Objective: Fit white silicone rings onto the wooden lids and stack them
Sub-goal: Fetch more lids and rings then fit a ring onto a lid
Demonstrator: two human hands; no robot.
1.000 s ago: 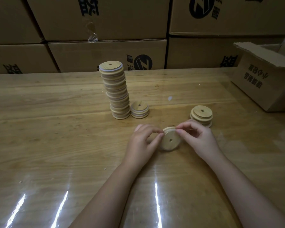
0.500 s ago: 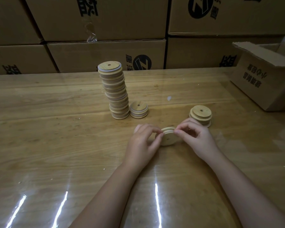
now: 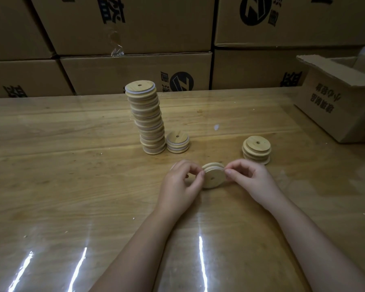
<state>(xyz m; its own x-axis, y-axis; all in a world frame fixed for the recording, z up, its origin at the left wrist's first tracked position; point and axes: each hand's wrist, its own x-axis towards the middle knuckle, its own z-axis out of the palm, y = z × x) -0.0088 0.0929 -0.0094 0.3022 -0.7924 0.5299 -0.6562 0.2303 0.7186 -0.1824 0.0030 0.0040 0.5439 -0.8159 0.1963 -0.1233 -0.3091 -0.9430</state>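
Head view: left hand [image 3: 181, 184] and right hand [image 3: 251, 180] each have a pinching grip on one round wooden lid [image 3: 212, 177] low over the wooden counter [image 3: 72, 165], tall ringed stack [image 3: 147, 123] and short stack [image 3: 178, 142] look done behind, small bare-looking pile [image 3: 256, 149] waiting right.

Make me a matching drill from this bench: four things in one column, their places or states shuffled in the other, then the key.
Things
1. tall stack
2. short ringed stack
3. held lid
4. open box

Places or states
a. pinched between the left hand and the right hand
b. at the right edge of the table, flaps open
c. highest pile, leaning slightly
d. just right of the tall pile's foot

Pairs: 1-c, 2-d, 3-a, 4-b
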